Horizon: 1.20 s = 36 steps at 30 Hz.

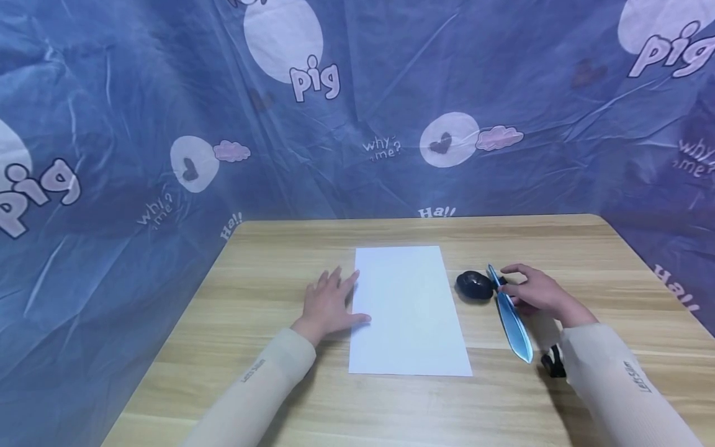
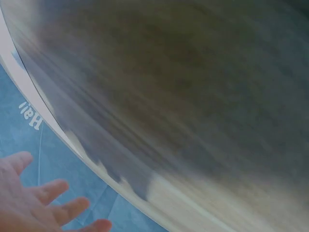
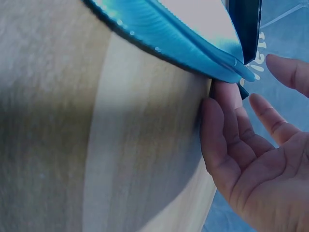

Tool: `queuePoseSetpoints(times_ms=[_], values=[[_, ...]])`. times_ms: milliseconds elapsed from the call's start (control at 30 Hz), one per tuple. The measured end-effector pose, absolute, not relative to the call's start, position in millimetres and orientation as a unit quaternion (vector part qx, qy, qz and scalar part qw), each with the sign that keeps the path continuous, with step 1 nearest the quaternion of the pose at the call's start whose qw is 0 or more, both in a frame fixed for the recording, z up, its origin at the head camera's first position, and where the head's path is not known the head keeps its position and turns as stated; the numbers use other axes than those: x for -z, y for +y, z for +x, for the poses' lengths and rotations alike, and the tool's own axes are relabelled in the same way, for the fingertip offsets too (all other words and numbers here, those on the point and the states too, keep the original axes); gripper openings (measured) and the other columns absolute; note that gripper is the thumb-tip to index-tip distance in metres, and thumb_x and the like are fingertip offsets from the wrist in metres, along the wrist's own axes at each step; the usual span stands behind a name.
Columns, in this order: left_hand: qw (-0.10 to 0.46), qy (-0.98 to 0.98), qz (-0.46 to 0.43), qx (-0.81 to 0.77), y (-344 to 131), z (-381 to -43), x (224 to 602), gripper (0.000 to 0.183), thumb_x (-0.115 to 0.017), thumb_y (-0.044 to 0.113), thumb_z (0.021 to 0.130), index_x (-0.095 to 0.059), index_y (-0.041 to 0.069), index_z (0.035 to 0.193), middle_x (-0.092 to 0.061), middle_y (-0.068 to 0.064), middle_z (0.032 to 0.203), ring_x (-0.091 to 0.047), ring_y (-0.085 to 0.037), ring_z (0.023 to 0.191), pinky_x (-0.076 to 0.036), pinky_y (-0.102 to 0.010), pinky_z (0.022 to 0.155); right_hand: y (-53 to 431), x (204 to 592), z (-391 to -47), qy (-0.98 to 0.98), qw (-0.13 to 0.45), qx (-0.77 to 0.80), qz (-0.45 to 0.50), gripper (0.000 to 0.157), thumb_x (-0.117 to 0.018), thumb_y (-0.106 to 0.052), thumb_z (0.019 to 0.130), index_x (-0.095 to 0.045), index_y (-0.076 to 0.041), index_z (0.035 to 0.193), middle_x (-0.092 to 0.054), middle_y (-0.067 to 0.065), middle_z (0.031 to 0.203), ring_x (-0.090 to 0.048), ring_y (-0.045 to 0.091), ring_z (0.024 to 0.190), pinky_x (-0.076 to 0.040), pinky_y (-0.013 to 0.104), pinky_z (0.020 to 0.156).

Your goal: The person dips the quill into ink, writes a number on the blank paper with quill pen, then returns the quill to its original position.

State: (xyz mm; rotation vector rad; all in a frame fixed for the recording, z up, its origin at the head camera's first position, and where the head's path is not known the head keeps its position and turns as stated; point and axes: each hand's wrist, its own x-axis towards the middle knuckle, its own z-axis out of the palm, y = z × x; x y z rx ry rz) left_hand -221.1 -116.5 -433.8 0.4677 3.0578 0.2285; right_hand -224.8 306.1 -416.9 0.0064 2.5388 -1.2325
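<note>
My left hand (image 1: 329,304) lies with fingers spread at the left edge of a blank white sheet of paper (image 1: 410,310), its thumb tip over the sheet. In the left wrist view the same fingers are apart, holding nothing. My right hand (image 1: 536,293) is at a long, shiny blue leaf-shaped piece (image 1: 515,332). The right wrist view shows fingertips touching or just under the narrow end of this blue piece (image 3: 164,36), with the thumb apart from it. Just left of it sits a glossy black rounded object (image 1: 475,285), whose kind I cannot tell.
A small black-and-white object (image 1: 554,361) is partly hidden beside my right sleeve. Everything rests on a light wooden table (image 1: 268,261). Blue printed sheeting (image 1: 357,180) hangs behind the table and at both sides.
</note>
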Motion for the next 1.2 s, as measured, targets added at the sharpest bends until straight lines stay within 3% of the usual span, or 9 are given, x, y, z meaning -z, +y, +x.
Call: queuePoseSetpoints(times_ms=[400,667,1200], values=[[0.082,0.981,0.163,-0.072,-116.0,-217.7,434.0,0.093,-0.055,0.076,0.075,-0.029,0.029,0.151,-0.025,-0.016,0.153,-0.022,-0.046,0.136,-0.027,-0.066,0.098,308.5,423.5,-227.0,0.862,0.171,0.477,0.002,0.062,-0.061,-0.015,0.092,-0.031,0.009,0.139,-0.066,0.01,0.091,-0.062,0.018,0.074,-0.054,0.035,0.063],[0.107,0.979,0.164,-0.056,-115.8,-215.4,434.0,0.087,-0.053,0.074,0.078,-0.033,0.028,0.15,-0.025,-0.016,0.153,-0.023,-0.045,0.136,-0.031,-0.062,0.099,309.2,426.4,-229.8,0.863,0.17,0.476,-0.008,0.063,-0.065,-0.012,0.088,-0.033,0.008,0.139,-0.064,0.007,0.083,-0.056,0.015,0.067,-0.05,0.029,0.056],[0.115,0.979,0.16,-0.057,-114.6,-213.2,436.3,0.085,-0.053,0.073,0.079,-0.034,0.029,0.149,-0.024,-0.015,0.154,-0.022,-0.044,0.137,-0.029,-0.062,0.1,313.5,429.2,-229.8,0.852,0.172,0.494,-0.006,0.059,-0.061,-0.011,0.09,-0.033,0.007,0.139,-0.063,0.006,0.085,-0.058,0.015,0.07,-0.053,0.032,0.06]])
